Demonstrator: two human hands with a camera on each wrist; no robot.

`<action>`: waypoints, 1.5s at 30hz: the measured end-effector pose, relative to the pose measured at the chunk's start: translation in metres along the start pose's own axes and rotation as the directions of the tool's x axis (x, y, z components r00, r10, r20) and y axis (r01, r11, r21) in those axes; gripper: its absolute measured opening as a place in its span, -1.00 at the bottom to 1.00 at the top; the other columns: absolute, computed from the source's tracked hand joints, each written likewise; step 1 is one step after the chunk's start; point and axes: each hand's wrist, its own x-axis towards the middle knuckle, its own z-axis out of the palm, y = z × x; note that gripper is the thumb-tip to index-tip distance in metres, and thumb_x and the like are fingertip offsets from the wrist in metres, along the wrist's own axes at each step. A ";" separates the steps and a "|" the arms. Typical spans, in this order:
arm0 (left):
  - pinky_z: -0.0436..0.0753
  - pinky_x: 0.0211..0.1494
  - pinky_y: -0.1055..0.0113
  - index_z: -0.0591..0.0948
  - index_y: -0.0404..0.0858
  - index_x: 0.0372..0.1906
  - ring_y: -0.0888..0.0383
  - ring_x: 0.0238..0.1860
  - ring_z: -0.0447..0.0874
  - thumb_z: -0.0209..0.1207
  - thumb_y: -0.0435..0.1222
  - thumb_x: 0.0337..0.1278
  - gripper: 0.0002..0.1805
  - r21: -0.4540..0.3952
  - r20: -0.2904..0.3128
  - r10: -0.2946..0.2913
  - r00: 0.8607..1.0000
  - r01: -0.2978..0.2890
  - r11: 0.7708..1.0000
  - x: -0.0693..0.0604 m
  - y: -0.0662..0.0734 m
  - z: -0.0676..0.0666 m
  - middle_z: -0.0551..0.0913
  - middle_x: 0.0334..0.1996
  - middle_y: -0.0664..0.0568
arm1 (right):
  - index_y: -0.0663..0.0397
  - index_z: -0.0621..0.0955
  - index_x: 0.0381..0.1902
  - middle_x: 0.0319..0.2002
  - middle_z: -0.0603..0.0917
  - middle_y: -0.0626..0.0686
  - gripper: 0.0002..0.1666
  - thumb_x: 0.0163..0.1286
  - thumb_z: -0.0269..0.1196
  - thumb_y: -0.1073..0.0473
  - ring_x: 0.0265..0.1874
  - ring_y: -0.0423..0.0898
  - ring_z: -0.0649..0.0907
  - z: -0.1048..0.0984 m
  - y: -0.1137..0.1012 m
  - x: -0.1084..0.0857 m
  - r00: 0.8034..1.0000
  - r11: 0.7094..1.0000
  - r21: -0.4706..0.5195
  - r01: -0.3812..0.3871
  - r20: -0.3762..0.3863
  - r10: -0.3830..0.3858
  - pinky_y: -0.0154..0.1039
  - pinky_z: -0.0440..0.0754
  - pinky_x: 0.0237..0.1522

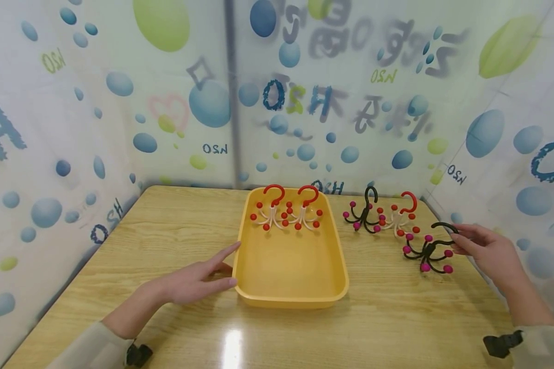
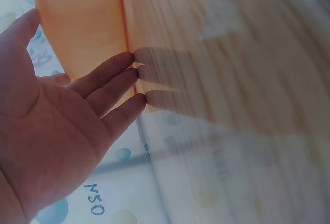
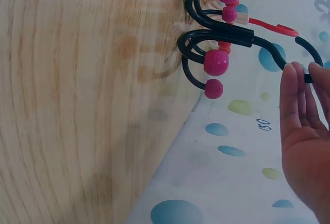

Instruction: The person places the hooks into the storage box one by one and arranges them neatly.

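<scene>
By its curved top, a black multi-armed hanging hook with magenta ball tips (image 1: pixel 428 251) is pinched between the thumb and fingers of my right hand (image 1: pixel 494 256). The right wrist view shows the same black hook (image 3: pixel 232 35), its arms pointing at the tabletop; I cannot tell whether they touch it. My left hand (image 1: pixel 189 282) has its fingers spread against the left side of a yellow plastic bin (image 1: pixel 291 266). In the left wrist view, its fingertips (image 2: pixel 138 74) reach the bin's lower wall. Two pale hooks with red tops and balls, one left (image 1: pixel 272 212) and one right (image 1: pixel 303 212), stand inside the bin's far end.
Right of the bin, a second black hook (image 1: pixel 363 215) and a third pale-and-red hook (image 1: pixel 398 220) stand close together on the wooden table (image 1: pixel 175 225). Patterned sheets (image 1: pixel 180 154) border the table at the back and both sides.
</scene>
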 end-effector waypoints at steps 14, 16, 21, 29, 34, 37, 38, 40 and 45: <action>0.47 0.57 -0.35 -0.15 0.22 0.84 -0.20 0.49 0.60 0.08 0.19 0.69 -0.08 -0.004 0.003 0.004 1.000 -0.004 1.000 -0.001 0.001 -0.002 0.62 0.48 -0.17 | 0.42 0.56 0.36 -0.33 0.67 -0.60 -0.41 0.71 0.26 -0.01 -0.35 -0.47 0.75 0.005 0.002 -0.003 0.999 0.999 0.051 0.017 -0.053 -0.014 -0.56 0.71 -0.29; 0.47 0.56 -0.37 -0.15 0.21 0.84 -0.22 0.49 0.60 0.07 0.19 0.69 -0.08 -0.007 0.005 0.009 1.000 -0.009 1.000 -0.001 0.002 -0.003 0.62 0.48 -0.18 | 0.39 0.59 0.35 -0.33 0.67 -0.60 -0.41 0.71 0.27 -0.04 -0.36 -0.48 0.74 0.005 0.001 -0.004 0.998 0.999 0.037 0.010 -0.061 -0.008 -0.54 0.70 -0.30; 0.46 0.56 -0.39 -0.16 0.22 0.84 -0.23 0.49 0.60 0.08 0.17 0.70 -0.08 -0.010 0.009 0.014 1.000 -0.014 1.000 -0.001 0.003 -0.003 0.62 0.48 -0.18 | 0.33 0.63 0.33 -0.33 0.67 -0.60 -0.40 0.70 0.27 -0.09 -0.36 -0.46 0.72 0.003 -0.005 -0.008 0.998 1.000 0.005 0.001 -0.070 -0.001 -0.47 0.70 -0.33; 0.46 0.56 -0.39 -0.16 0.20 0.84 -0.23 0.49 0.59 0.08 0.17 0.70 -0.08 -0.010 0.009 0.016 1.000 -0.016 1.000 -0.001 0.003 -0.003 0.62 0.47 -0.18 | 0.17 0.68 0.32 -0.33 0.73 -0.45 -0.41 0.67 0.28 -0.18 -0.33 -0.41 0.68 0.006 -0.023 -0.017 0.997 1.000 -0.021 0.019 -0.071 -0.021 -0.44 0.67 -0.33; 0.44 0.57 -0.39 -0.16 0.20 0.84 -0.24 0.50 0.58 0.07 0.17 0.70 -0.08 -0.003 0.008 0.014 1.000 -0.014 1.000 -0.001 0.003 -0.003 0.63 0.47 -0.18 | 0.07 0.69 0.33 -0.31 0.76 -0.40 -0.41 0.66 0.28 -0.23 -0.30 -0.41 0.67 0.010 -0.040 -0.022 0.996 0.998 -0.028 0.054 -0.063 -0.056 -0.41 0.63 -0.33; 0.43 0.57 -0.39 -0.16 0.21 0.84 -0.24 0.50 0.58 0.08 0.17 0.70 -0.08 0.001 0.002 0.013 1.000 -0.013 1.000 -0.001 0.003 -0.003 0.63 0.46 -0.17 | -0.02 0.71 0.28 -0.31 0.77 -0.36 -0.49 0.66 0.29 -0.22 -0.30 -0.38 0.67 0.013 -0.052 -0.024 0.995 0.997 -0.013 0.081 -0.062 -0.081 -0.39 0.63 -0.35; 0.43 0.57 -0.40 -0.15 0.22 0.84 -0.24 0.50 0.58 0.08 0.17 0.69 -0.08 0.002 0.000 0.012 1.000 -0.012 1.000 -0.001 0.003 -0.003 0.63 0.46 -0.17 | -0.05 0.72 0.27 -0.31 0.76 -0.36 -0.53 0.66 0.30 -0.20 -0.30 -0.36 0.67 0.014 -0.056 -0.024 0.994 0.996 -0.005 0.091 -0.062 -0.092 -0.38 0.63 -0.35; 0.44 0.57 -0.40 -0.15 0.22 0.84 -0.24 0.50 0.58 0.08 0.17 0.69 -0.08 -0.001 0.000 0.012 1.000 -0.012 1.000 -0.001 0.002 -0.003 0.63 0.46 -0.17 | -0.09 0.73 0.22 -0.32 0.76 -0.35 -0.61 0.66 0.31 -0.15 -0.30 -0.33 0.67 0.017 -0.063 -0.025 0.991 0.993 0.007 0.119 -0.067 -0.118 -0.37 0.62 -0.37; 0.45 0.56 -0.40 -0.15 0.22 0.84 -0.24 0.50 0.58 0.08 0.17 0.69 -0.08 -0.008 0.005 0.012 1.000 -0.012 1.000 -0.001 0.003 -0.003 0.62 0.48 -0.18 | -0.02 0.73 0.20 -0.33 0.76 -0.34 -0.64 0.66 0.33 -0.09 -0.32 -0.31 0.68 0.025 -0.081 -0.026 0.982 0.984 0.027 0.176 -0.068 -0.174 -0.38 0.62 -0.39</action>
